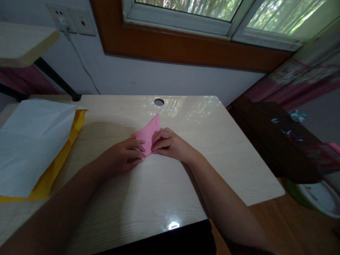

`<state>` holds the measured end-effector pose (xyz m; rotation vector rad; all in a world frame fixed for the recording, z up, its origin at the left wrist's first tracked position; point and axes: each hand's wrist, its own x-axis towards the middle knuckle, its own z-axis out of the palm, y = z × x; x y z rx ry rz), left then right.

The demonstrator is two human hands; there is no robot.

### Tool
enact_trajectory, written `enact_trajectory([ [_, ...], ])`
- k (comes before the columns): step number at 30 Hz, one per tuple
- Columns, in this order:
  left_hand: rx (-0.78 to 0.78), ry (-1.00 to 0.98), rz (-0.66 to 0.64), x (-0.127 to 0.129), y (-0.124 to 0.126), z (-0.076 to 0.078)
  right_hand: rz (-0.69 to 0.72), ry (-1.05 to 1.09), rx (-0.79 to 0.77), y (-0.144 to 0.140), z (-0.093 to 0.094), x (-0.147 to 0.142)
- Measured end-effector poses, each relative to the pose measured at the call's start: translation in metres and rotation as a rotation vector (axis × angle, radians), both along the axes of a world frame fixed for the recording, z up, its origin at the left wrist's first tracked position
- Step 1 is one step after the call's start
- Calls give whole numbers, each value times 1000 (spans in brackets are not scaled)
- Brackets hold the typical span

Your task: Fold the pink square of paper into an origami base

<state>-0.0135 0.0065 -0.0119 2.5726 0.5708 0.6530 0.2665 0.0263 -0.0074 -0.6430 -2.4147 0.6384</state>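
Note:
A folded piece of pink paper (150, 131) lies on the light wooden desk (185, 173), its point aimed at the far edge. My left hand (123, 154) presses on its near left side with the fingers flat. My right hand (169, 144) pinches its near right edge between curled fingers. Both hands meet at the paper's near corner, which they partly hide.
A white sheet (22, 143) lies over yellow paper (51, 175) at the desk's left. A cable hole (159, 102) sits near the far edge. A wall socket (62, 19) and window are behind. A dark chair (273, 139) and a bowl (321, 196) stand at right.

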Motion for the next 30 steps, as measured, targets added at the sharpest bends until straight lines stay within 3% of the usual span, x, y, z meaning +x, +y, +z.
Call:
enact_trajectory([
  [13,115,46,125,8,-2,-3,-49,15,29,-2,1,-7],
  [23,228,89,216,16,-6,8,-67,126,5,-7,8,-14],
  [30,316,55,312,15,-8,11,-154,205,-48,-8,5,-14],
])
